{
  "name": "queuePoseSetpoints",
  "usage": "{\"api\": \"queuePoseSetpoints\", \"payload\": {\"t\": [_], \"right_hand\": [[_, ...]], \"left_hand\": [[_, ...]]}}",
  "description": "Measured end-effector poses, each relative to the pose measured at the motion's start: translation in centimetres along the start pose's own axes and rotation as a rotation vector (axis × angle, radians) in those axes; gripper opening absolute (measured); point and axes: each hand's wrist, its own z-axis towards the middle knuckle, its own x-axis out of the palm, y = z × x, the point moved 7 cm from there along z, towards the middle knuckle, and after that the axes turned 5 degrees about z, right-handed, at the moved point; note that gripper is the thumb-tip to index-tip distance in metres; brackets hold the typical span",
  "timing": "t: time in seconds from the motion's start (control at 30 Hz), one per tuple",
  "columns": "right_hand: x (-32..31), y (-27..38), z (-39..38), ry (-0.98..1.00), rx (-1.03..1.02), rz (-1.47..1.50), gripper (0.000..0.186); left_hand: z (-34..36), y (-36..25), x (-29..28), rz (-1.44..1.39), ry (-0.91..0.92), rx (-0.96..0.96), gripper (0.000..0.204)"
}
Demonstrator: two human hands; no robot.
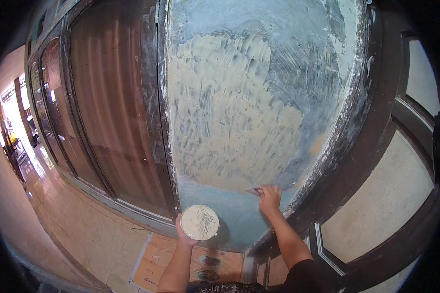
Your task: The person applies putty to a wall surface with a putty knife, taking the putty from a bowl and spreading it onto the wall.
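Apparently mid-spreading, the right hand (270,199) grips a thin blade (253,191) low on the wall panel (244,215); the left hand (185,236) clasps a paste tub (199,222) before the panel's lower left. The next stroke likely calls for steady, flat pressure.

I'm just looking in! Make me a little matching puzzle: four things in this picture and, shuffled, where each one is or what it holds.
Column one
1. Left hand
2. Right hand
3. Orange sheet
4. Curtain

Column two
A. On the floor
B. Holds a tool at the wall
C. To the left of the wall
D. Holds a round container of pale paste

Pairs: 1-D, 2-B, 3-A, 4-C
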Motion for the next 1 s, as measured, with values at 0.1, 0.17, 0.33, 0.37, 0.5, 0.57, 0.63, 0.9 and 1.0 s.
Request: {"api": "queuePoseSetpoints", "payload": {"t": [0.1, 0.17, 0.33, 0.37, 0.5, 0.57, 0.63, 0.9, 1.0], "right_hand": [[-2.4, 0.7, 1.8, -0.115, 0.004, -0.002, 0.013], [-3.4, 1.3, 2.0, -0.165, -0.049, 0.023, 0.013], [-4.3, 5.6, 1.3, -0.049, -0.336, 0.314, 0.026], [-4.0, 6.3, 1.0, -0.051, -0.333, 0.312, 0.026], [-2.5, 10.4, -1.3, 0.036, -0.514, 0.169, 0.031], [-2.0, 11.2, -2.1, 0.067, -0.544, 0.147, 0.032], [-1.4, 11.7, -2.8, 0.096, -0.592, 0.128, 0.034], [-0.3, 12.4, -3.2, 0.125, -0.633, 0.139, 0.039], [-0.2, 12.6, -3.4, 0.138, -0.641, 0.130, 0.038]], "left_hand": [[0.0, 0.4, 0.2, -0.006, 0.029, 0.002, 0.083], [0.2, 0.5, 0.4, -0.042, 0.050, 0.013, 0.083], [1.4, 0.7, 2.2, 0.024, 0.024, 0.006, 0.083], [1.6, 0.8, 2.5, 0.026, 0.030, 0.000, 0.083], [2.5, 1.4, 1.8, 0.036, 0.006, 0.004, 0.085], [2.6, 2.0, 2.6, 0.042, -0.005, -0.021, 0.085], [2.6, 2.3, 3.5, 0.029, 0.044, -0.026, 0.084], [2.1, 2.4, 3.8, 0.032, 0.066, -0.040, 0.080], [2.1, 2.4, 3.8, 0.038, 0.065, -0.040, 0.079]]}}
